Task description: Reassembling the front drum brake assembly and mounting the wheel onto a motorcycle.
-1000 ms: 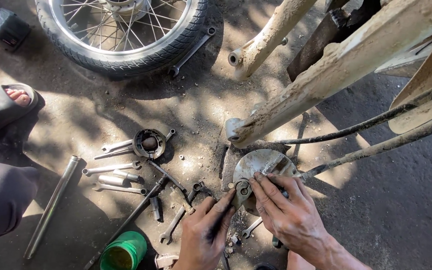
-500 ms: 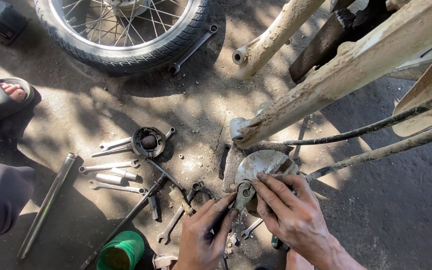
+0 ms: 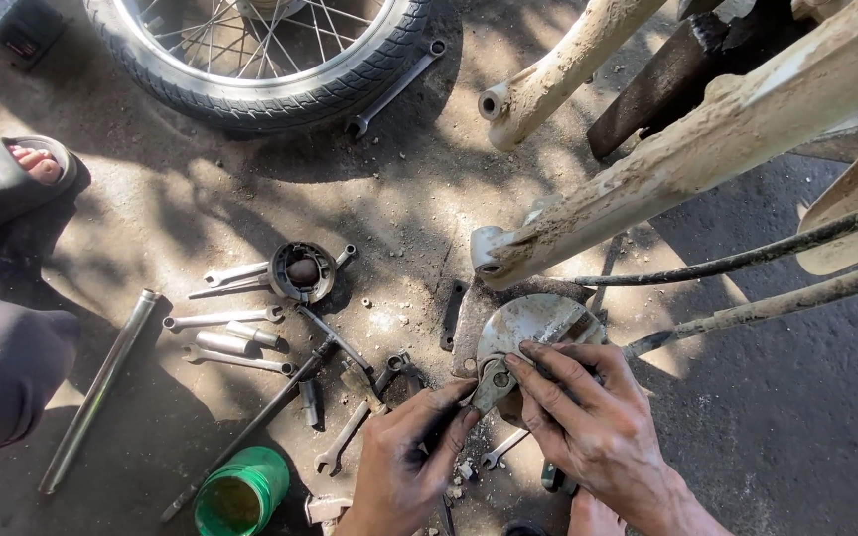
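A round grey metal brake plate (image 3: pixel 533 323) lies on the ground below two mud-caked fork legs (image 3: pixel 667 169). My right hand (image 3: pixel 588 417) rests on its near edge, fingers spread over it. My left hand (image 3: pixel 404 452) comes in from the left and its fingertips pinch a small metal lever (image 3: pixel 492 382) on the plate's near left edge. Both hands are dirty with grease. Two muddy cables (image 3: pixel 747 263) run from the plate off to the right.
Several wrenches (image 3: pixel 220 318) and a round metal part (image 3: pixel 302 270) lie to the left. A spoked wheel (image 3: pixel 260 60) sits at the top, a long steel axle (image 3: pixel 96 392) and green cup (image 3: pixel 240 491) lower left. Another person's sandalled foot (image 3: pixel 12 174) stands far left.
My left hand has shifted slightly up and right onto the small lever. My right hand stays on the plate. The camera has drifted a little.
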